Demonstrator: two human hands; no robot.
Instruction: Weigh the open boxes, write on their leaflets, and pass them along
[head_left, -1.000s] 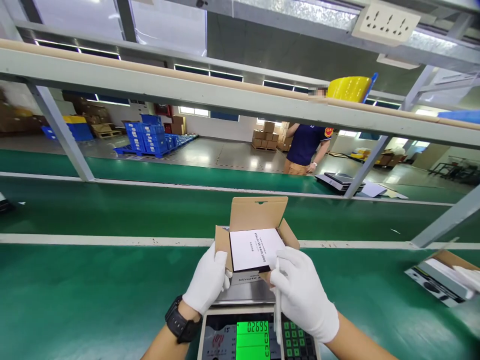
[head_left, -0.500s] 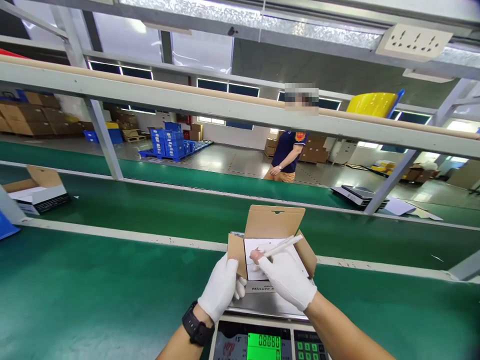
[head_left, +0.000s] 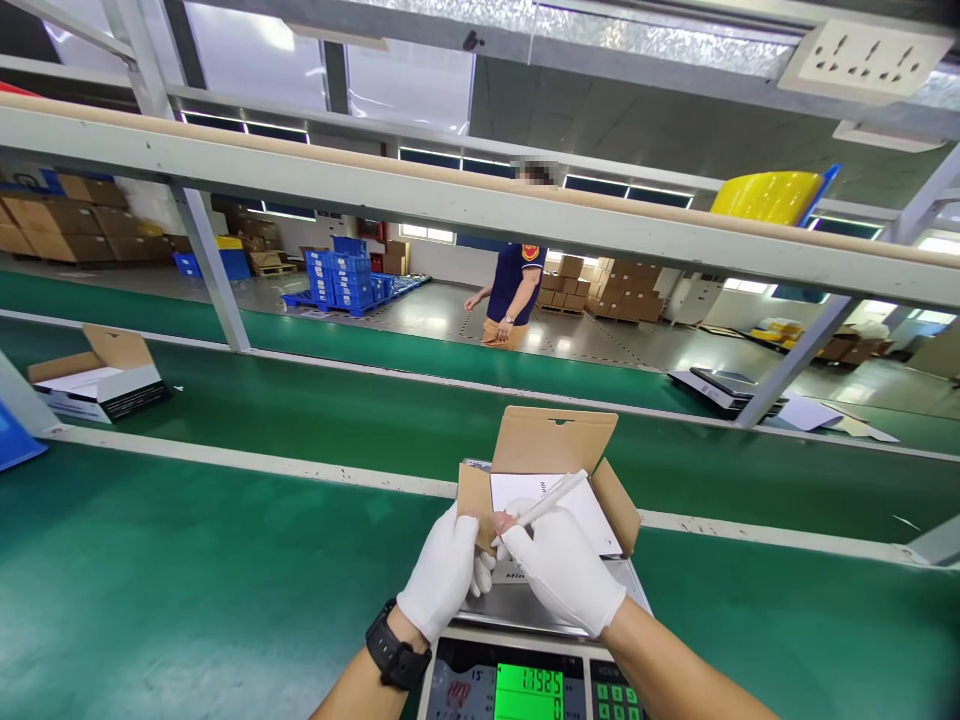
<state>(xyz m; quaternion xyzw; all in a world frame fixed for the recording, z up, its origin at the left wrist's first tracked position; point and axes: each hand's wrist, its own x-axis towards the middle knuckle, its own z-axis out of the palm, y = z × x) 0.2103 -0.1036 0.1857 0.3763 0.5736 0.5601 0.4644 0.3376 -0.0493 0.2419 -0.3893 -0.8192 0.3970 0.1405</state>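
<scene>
A small open cardboard box (head_left: 553, 440) sits on the steel pan of a weighing scale (head_left: 525, 612) in front of me, with a white printed sheet (head_left: 581, 505) lying in it. My left hand (head_left: 444, 572), in a white glove with a black watch on the wrist, grips the box's left side flap. My right hand (head_left: 564, 568), also gloved, is closed on a white pen (head_left: 555, 496) whose tip rests at the sheet's near left corner. The scale's green display (head_left: 528, 692) glows below my hands.
The scale stands on a green conveyor belt (head_left: 187, 580). Another open box (head_left: 101, 375) lies far left beside a blue bin corner (head_left: 15, 445). A second scale (head_left: 716, 388) and papers sit far right. A person in a dark shirt (head_left: 514, 290) walks beyond the belt. A grey rail (head_left: 375, 185) crosses overhead.
My right hand swung the pen from hanging down beside the box up onto the sheet. The scale reading changed. The person behind walked left, and my view shifted left.
</scene>
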